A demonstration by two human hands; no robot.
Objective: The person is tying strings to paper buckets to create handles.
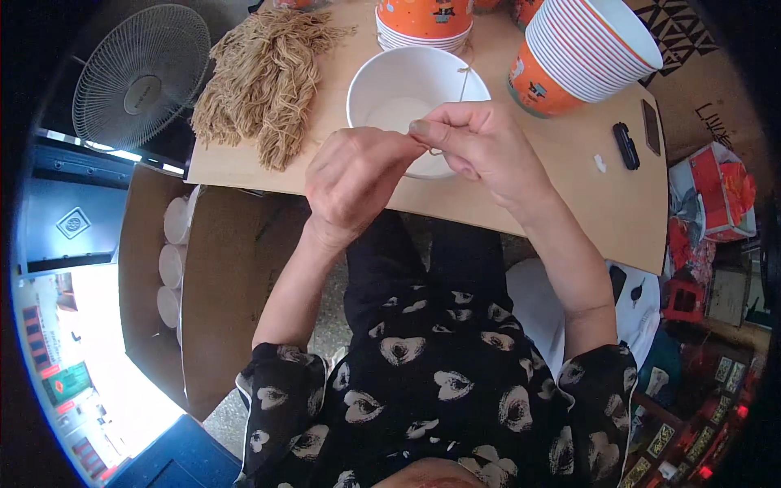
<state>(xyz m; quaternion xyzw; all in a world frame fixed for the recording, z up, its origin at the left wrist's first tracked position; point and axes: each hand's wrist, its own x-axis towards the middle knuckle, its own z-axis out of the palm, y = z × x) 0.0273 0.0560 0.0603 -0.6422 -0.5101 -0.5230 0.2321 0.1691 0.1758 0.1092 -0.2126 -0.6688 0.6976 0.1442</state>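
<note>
Two hands meet over the white paper bowl (399, 81): the right hand (480, 146) pinches a thin tan string (463, 81) running up and away over the rim, while the left hand (354, 179) is curled tight beside it, touching.

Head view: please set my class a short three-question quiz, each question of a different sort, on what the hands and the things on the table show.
1. True or false: both hands pinch a thin string above the white bowl.
2. What lies on the table left of the white bowl?
A. a heap of tan strings
B. a folded cloth
C. a pair of scissors
3. Fill in: the orange-and-white cups at the far right lie in a ____ on its side.

Key
1. True: the left hand and right hand meet on it.
2. A, the heap of tan strings.
3. Stack, the stack of cups.
</note>
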